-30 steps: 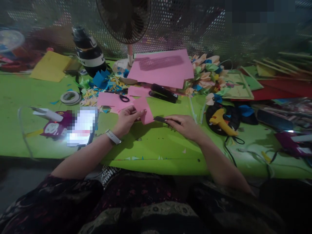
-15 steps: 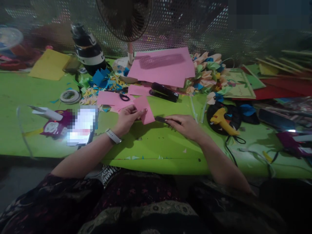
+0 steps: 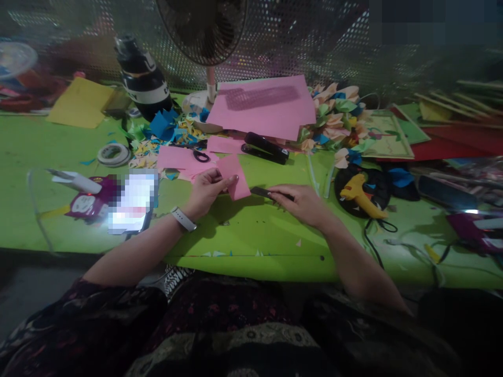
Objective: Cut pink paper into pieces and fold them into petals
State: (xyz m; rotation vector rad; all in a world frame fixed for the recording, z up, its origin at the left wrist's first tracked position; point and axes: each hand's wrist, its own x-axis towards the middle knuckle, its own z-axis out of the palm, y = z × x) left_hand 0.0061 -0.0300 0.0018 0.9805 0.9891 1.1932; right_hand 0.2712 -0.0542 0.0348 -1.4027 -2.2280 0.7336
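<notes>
A small piece of pink paper is pinched between the thumb and fingers of my left hand, raised slightly off the green table. My right hand grips a thin dark flat strip, whose kind I cannot make out; its left tip comes close to the paper's lower right edge. Behind my left hand lie pink paper scraps with the black handle of scissors over them. A black stapler rests just beyond the held paper.
Large pink sheets lie at the back beside folded paper flowers. A yellow glue gun sits on a black round base at right. Left are a lit phone, a tape roll and a black bottle. A fan stands behind.
Almost nothing differs. Both hands keep their hold on the pink paper and the dark strip; the whole view has shifted very slightly.
</notes>
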